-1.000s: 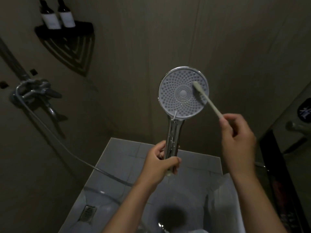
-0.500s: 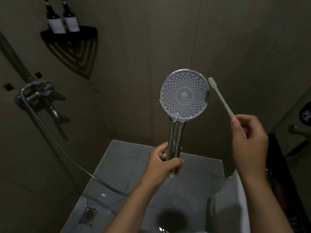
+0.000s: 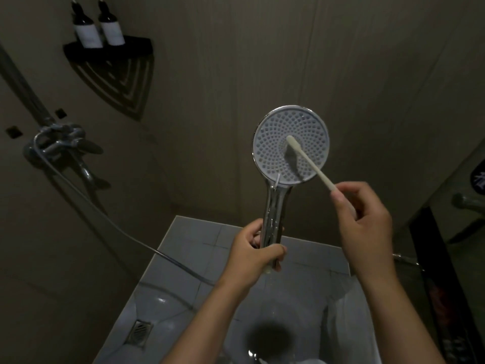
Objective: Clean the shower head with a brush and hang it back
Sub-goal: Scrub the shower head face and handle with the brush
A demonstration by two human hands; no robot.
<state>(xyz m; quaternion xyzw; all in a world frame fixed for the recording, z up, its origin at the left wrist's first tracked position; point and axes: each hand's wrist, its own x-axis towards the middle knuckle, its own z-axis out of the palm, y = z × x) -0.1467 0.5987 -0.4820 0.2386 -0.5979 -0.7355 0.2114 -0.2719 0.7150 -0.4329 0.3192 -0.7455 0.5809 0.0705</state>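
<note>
A round shower head with a pale, dotted spray face and a chrome handle stands upright in front of me, face toward the camera. My left hand grips the lower end of its handle. My right hand pinches the end of a thin white brush. The brush slants up to the left, and its head rests on the centre of the spray face. The hose runs from the handle's base down and left to the wall tap.
A chrome mixer tap is mounted on the left wall. Above it a black corner shelf carries two dark bottles. Below lie grey floor tiles with a drain grate. A dark glass door edge stands at the right.
The brush was lifted off to the right of the shower head half a second ago; it has come back left, and its head now sits on the centre of the spray face.
</note>
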